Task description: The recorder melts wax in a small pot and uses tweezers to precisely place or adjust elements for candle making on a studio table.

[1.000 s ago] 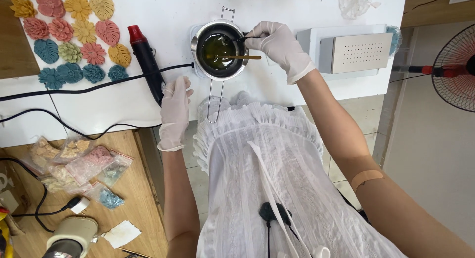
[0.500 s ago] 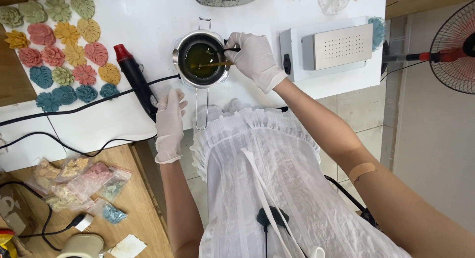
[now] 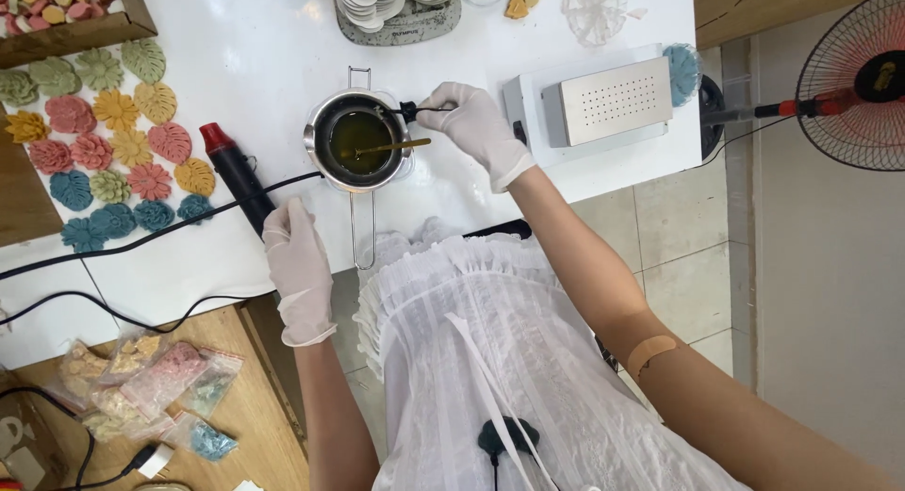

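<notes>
A small metal pot [image 3: 316, 138] of dark olive liquid stands on the white table, its wire handle [image 3: 358, 229] pointing toward me. A wooden stick [image 3: 391, 146] lies across the liquid. My right hand [image 3: 476, 128], in a white glove, pinches a thin black-handled tool [image 3: 415, 107] at the pot's right rim. My gloved left hand [image 3: 297, 255] rests flat on the table's near edge, holding nothing, just beside a black heat gun with a red tip [image 3: 236, 175].
Coloured flower and leaf shaped pieces [image 3: 104, 142] lie at the left. A white box with a perforated metal plate [image 3: 613, 100] sits right of the pot. Black cables [image 3: 141, 238] cross the table. A fan [image 3: 853, 81] stands at the right; bags of pieces [image 3: 151, 378] lie on a wooden surface.
The view has tilted, so the pot and both hands sit lower and further left in the picture. My right hand stays at the pot rim and my left hand stays on the table.
</notes>
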